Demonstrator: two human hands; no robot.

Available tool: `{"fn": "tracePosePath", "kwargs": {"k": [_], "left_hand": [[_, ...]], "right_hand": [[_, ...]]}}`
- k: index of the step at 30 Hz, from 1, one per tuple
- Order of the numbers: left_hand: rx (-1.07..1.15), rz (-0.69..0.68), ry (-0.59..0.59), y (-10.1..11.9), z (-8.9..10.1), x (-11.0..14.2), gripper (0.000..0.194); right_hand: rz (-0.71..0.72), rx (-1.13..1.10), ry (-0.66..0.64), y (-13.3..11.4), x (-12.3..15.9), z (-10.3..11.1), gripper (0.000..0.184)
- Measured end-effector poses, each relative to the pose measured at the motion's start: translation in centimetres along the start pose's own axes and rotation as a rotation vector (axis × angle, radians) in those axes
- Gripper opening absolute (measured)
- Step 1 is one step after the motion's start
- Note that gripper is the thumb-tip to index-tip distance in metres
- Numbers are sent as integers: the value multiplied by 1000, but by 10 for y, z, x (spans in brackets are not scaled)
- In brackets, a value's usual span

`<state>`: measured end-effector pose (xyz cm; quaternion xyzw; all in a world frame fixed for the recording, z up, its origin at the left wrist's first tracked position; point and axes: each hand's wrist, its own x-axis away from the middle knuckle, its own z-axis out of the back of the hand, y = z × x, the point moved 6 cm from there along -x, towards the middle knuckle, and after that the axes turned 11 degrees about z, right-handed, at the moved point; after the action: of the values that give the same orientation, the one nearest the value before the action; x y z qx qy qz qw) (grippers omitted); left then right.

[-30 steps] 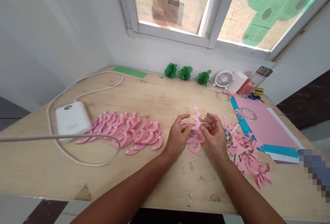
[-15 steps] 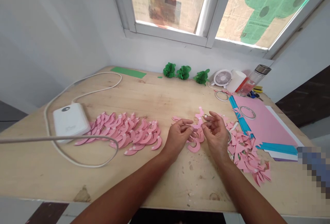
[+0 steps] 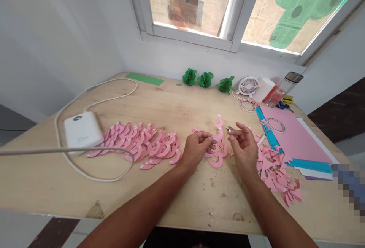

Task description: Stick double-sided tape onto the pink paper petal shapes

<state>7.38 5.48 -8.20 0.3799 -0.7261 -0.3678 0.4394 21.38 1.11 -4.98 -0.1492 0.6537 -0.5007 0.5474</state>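
My left hand (image 3: 198, 147) pinches the lower end of a curved pink paper strip (image 3: 219, 132), whose wavy length points away from me and bears pale patches. My right hand (image 3: 243, 145) is a little to the right, fingers curled, with the metal tips of small scissors (image 3: 229, 128) poking out towards the strip. A tiny white bit clings near its fingertips; I cannot tell what it is. Below the hands lie several pink paper arcs (image 3: 216, 161), partly behind my left fingers. The scissors' handles are hidden in my right palm.
Rows of overlapping pink arcs (image 3: 151, 145) lie left, beside a white power bank (image 3: 82, 132) and looping cable (image 3: 114, 180). Pink scraps (image 3: 275, 168) and coloured sheets (image 3: 296, 137) are right. Behind stand green paper shapes (image 3: 204, 80), a fan (image 3: 248, 86) and a bottle (image 3: 285, 88).
My right hand has moved slightly right, away from my left hand, so the gap between them is wider. The scissors' tips and pink strip show more clearly. The view has shifted a little.
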Motion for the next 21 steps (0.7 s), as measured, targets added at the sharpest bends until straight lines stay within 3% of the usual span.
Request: {"fn": "tracePosePath", "kwargs": {"k": [8, 21], "left_hand": [[-138, -89, -39, 1, -1, -1, 11], [-310, -187, -79, 1, -5, 1, 13]], "right_hand": [[144, 256, -297, -18, 5, -17, 42], [199, 395, -372, -17, 7, -21, 45]]}}
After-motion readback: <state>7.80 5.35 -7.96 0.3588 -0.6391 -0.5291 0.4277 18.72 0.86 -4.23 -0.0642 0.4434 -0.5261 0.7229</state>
